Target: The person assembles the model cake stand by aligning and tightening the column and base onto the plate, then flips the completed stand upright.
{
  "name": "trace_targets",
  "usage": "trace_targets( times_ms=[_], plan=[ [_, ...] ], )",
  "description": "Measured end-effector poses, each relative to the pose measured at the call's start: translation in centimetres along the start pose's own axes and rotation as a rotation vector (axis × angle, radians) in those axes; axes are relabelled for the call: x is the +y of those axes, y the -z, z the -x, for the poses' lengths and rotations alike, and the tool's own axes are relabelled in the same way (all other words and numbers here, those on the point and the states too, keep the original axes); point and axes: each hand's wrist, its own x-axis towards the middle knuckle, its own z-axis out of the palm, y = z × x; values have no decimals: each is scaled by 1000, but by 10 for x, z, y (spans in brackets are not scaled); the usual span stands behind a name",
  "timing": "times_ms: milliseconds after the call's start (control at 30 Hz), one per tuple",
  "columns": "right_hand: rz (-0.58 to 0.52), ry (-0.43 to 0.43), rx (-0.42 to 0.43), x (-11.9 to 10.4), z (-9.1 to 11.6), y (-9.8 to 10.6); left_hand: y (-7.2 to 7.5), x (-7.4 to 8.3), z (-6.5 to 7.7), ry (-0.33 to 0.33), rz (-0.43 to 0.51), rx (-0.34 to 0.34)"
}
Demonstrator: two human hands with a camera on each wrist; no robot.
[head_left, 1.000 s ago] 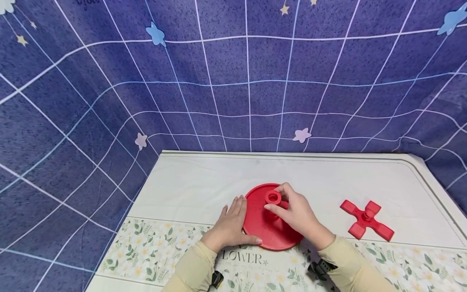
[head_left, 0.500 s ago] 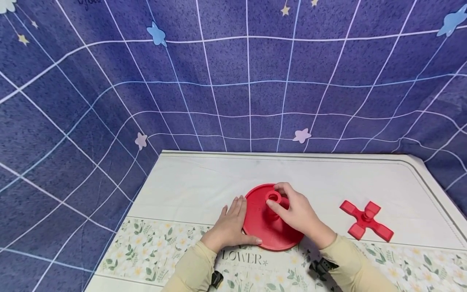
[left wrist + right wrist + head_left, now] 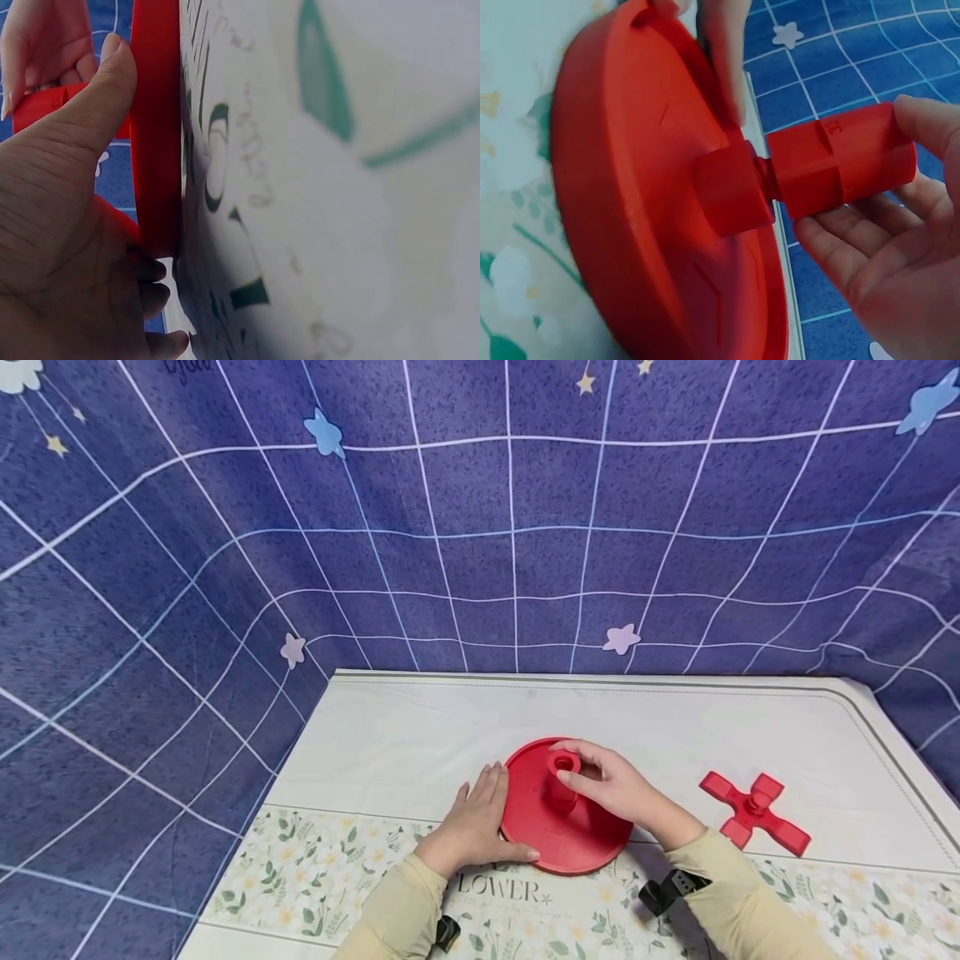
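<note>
A round red base (image 3: 525,839) with a raised rim lies on the table, a short socket (image 3: 735,187) rising from its middle. Above that socket stands a hollow red tube (image 3: 862,154) with a faceted lower part; a narrow neck shows between the two in the right wrist view. My right hand (image 3: 626,793) holds the tube near its top, thumb on the near side and fingers behind. With straight fingers, my left hand (image 3: 472,827) rests against the base's left edge, its thumb (image 3: 101,97) lying at the rim.
To the right lies a red cross-shaped piece (image 3: 757,812) with four flat arms and a small knob at its centre. The table (image 3: 405,735) has a white cover with a floral band. A blue patterned curtain (image 3: 480,560) hangs behind and at both sides.
The right hand has shifted round the tube, its wrist swinging a little to the right so that the sleeve now overlaps the cross-shaped piece. The left hand and base stay in place.
</note>
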Motion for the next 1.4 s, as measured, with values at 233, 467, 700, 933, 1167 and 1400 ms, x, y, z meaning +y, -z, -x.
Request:
trace_targets(
  times_ms=[233,467,700,933,1167,1400],
  plan=[
    [88,-12,160,4,2,-9,0,-1,0,3,10,8],
    [252,-2,325,4,6,-22,0,-2,0,2,-2,8],
    [338,-20,397,2,8,-27,0,-2,0,1,4,8],
    [406,15,299,2,8,-19,-1,0,0,-10,13,5],
    [121,134,47,3,3,-4,-1,1,1,-13,22,3],
    [-36,113,-59,6,2,3,0,1,0,-10,26,6]
  ],
)
